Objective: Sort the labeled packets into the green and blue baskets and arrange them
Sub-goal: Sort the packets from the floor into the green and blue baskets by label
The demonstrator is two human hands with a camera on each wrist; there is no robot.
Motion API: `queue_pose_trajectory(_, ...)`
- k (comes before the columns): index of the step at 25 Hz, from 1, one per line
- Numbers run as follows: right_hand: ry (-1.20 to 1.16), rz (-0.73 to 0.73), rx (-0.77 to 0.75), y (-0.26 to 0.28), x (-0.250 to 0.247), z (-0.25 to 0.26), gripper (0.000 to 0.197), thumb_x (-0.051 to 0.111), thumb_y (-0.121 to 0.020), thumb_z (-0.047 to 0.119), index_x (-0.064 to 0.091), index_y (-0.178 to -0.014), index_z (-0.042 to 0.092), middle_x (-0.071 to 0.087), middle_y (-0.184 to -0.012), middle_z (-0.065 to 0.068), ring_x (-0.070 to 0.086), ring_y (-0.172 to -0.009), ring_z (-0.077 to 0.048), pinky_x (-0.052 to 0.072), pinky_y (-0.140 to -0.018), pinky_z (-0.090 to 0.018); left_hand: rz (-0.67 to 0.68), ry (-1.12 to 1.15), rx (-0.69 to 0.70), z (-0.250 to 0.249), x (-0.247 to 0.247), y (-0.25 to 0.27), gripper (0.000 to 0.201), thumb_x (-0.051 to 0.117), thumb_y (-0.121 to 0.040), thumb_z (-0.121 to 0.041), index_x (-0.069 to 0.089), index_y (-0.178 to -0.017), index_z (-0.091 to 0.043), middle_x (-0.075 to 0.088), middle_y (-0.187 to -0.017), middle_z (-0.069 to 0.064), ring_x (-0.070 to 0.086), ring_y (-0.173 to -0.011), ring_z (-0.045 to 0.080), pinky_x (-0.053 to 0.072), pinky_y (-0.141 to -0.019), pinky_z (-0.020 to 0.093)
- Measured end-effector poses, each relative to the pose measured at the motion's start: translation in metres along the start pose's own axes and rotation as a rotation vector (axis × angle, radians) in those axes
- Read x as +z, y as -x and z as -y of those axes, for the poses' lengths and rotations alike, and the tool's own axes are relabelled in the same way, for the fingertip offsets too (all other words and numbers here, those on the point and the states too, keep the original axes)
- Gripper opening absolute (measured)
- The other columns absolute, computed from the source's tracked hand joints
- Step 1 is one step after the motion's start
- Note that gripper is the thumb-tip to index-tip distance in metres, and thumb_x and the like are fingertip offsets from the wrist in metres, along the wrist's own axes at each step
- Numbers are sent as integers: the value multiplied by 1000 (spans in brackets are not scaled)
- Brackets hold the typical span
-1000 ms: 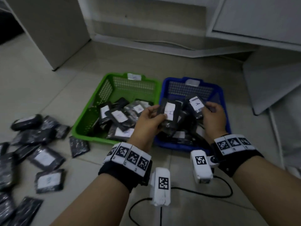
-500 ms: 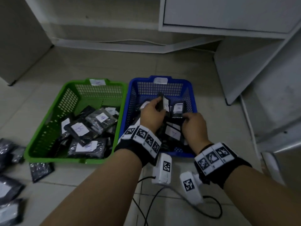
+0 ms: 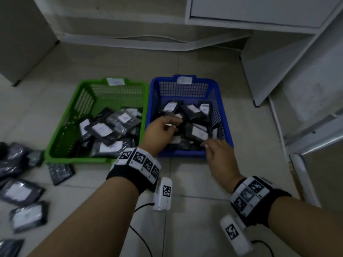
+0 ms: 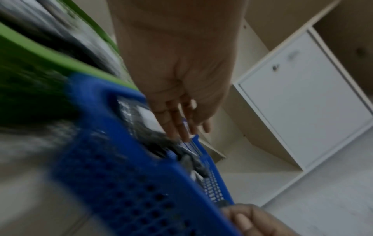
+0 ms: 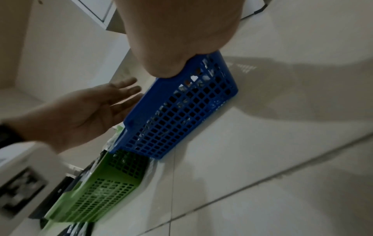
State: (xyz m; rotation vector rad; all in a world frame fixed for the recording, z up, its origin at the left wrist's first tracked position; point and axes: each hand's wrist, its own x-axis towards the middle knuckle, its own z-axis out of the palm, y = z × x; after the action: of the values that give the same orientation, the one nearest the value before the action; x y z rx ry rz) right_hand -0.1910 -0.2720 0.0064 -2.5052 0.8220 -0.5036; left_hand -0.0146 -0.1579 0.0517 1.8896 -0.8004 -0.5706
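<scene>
Floor: pale tiles carry both baskets, touching side by side.
Blue basket (image 3: 189, 154): labeled packets (image 3: 197, 133) piled inside.
Left hand (image 3: 161, 129): fingers spread, empty, over pile.
Right hand (image 3: 220, 154): near rim; grip indiscernible.
Advice: square packets flat, labels up.
Green basket (image 3: 74, 158): packets heaped.

— What's down on the tiled floor (image 3: 194, 58)?

— A green basket (image 3: 61, 143) sits flat on it, with a blue basket (image 3: 227, 130) touching its right side.

— And left of the green basket?

— Loose dark packets (image 3: 20, 191) lie scattered on the tiles, one single packet (image 3: 61, 170) just in front of its near-left corner. Black cables (image 3: 141, 236) trail across the floor nearer than both baskets.
</scene>
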Motion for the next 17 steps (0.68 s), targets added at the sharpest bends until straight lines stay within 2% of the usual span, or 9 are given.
queue_pose_trajectory(1, 24, -7, -15, 3, -4, 6, 32, 38, -92, 27, 68, -98, 17, 64, -92, -7, 56, -88, -30, 44, -79, -39, -5, 52, -4, 3, -13, 19, 27, 53, -89, -2, 69, -100, -20, 69, -91, -5, 60, -69, -9, 46, -68, 7)
queue_pose_trajectory(3, 107, -14, -124, 15, -7, 24, 31, 44, -90, 26, 66, -110, 17, 62, -106, -8, 55, -99, -31, 42, -88, -40, -5, 78, -11, 15, -39, 64, 24, 56, -88, 0, 69, -98, -17, 68, -86, -10, 60, -70, -10, 47, -71, 7)
queue_pose_trajectory(5, 154, 37, -276, 38, 0, 51, 37, 48, -85, 21, 62, -119, 17, 55, -122, -10, 50, -113, -32, 39, -98, -45, 17, 48, -87, 32, -65, 114, 20, 60, -86, 0, 69, -95, -16, 67, -83, -12, 60, -68, -8, 47, -72, 7)
queue_pose_trajectory(7, 95, 140, -413, 66, 16, 75, 40, 49, -81, 15, 61, -120, 19, 54, -125, -10, 49, -116, -32, 37, -100, -46, 88, -38, -184, 55, -85, 159, 17, 63, -84, -4, 71, -92, -16, 68, -80, -15, 59, -66, -4, 46, -68, 7)
queue_pose_trajectory(9, 0, 257, -516, 93, 37, 98, 39, 48, -80, 14, 64, -115, 20, 57, -119, -8, 51, -113, -29, 38, -98, -42, 151, -133, -252, 79, -99, 197, 17, 65, -83, -9, 73, -91, -21, 70, -80, -13, 60, -68, -4, 44, -67, 6)
queue_pose_trajectory(12, -159, 456, -652, 123, 65, 126, 29, 46, -83, 14, 69, -102, 16, 61, -105, -5, 50, -104, -21, 41, -92, -32, 212, -173, -318, 106, -105, 247, 15, 70, -79, -13, 72, -83, -28, 69, -79, -16, 61, -72, -5, 46, -72, 12)
queue_pose_trajectory(14, -210, 613, -776, 139, 79, 140, 23, 47, -87, 16, 68, -95, 15, 61, -98, -3, 50, -98, -19, 44, -86, -30, 285, -235, -320, 119, -106, 279, 13, 76, -73, -25, 71, -83, -31, 67, -85, -17, 60, -78, -6, 44, -75, 12)
queue_pose_trajectory(15, -204, 686, -861, 145, 85, 144, 19, 49, -89, 17, 67, -93, 15, 61, -97, -2, 51, -96, -19, 46, -82, -31, 316, -306, -280, 127, -106, 295, 22, 76, -69, -36, 71, -89, -32, 66, -92, -16, 59, -84, -4, 44, -79, 14)
queue_pose_trajectory(17, -148, 838, -1006, 154, 89, 149, 14, 56, -89, 24, 65, -97, 17, 59, -99, -1, 52, -95, -19, 49, -77, -34, 375, -461, -208, 141, -101, 322, 52, 73, -61, -52, 66, -109, -32, 60, -107, -10, 54, -96, 7, 42, -88, 22)
